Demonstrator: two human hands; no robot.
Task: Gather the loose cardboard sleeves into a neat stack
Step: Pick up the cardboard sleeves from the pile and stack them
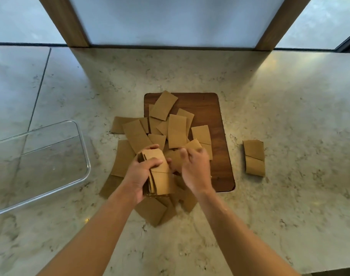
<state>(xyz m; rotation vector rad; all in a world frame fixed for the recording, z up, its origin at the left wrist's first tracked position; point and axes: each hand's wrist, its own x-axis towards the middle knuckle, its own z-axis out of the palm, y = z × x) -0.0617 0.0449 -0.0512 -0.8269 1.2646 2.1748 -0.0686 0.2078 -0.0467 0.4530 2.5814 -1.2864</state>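
Observation:
Several flat brown cardboard sleeves lie scattered over a dark wooden board and the marble counter around it. My left hand grips a thick stack of sleeves, held on edge above the pile. Just to its right, my right hand is blurred, its fingers curled around one loose sleeve at the pile's middle. One sleeve lies alone on the counter, right of the board. More sleeves lie beneath my wrists.
A transparent plastic container sits on the counter at the left. Two wooden posts rise at the counter's far edge in front of frosted glass. The pale marble counter stretches to the right and toward me.

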